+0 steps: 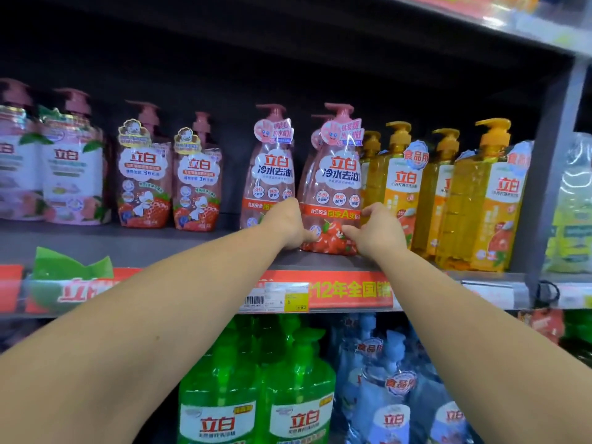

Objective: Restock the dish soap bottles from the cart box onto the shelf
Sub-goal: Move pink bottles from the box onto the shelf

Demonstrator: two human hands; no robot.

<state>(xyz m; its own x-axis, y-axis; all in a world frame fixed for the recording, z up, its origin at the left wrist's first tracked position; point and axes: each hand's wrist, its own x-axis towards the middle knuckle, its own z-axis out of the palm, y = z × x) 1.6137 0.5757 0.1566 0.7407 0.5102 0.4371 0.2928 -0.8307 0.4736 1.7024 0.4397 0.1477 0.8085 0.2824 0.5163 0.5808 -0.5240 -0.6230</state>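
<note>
A pink pump bottle of dish soap (333,184) with a strawberry label stands at the front of the grey shelf (134,248). My left hand (285,224) grips its lower left side and my right hand (378,230) grips its lower right side. Both arms reach up from below. A second matching pink bottle (272,168) stands just to the left, partly behind my left hand. Another one is partly hidden behind the held bottle. The cart box is out of view.
Yellow pump bottles (480,200) crowd the shelf right of the held bottle. Smaller pink bottles (144,174) and white-labelled ones (70,165) stand to the left, with a gap between. Green (298,389) and blue bottles (394,386) fill the shelf below. A price tag (296,301) hangs on the edge.
</note>
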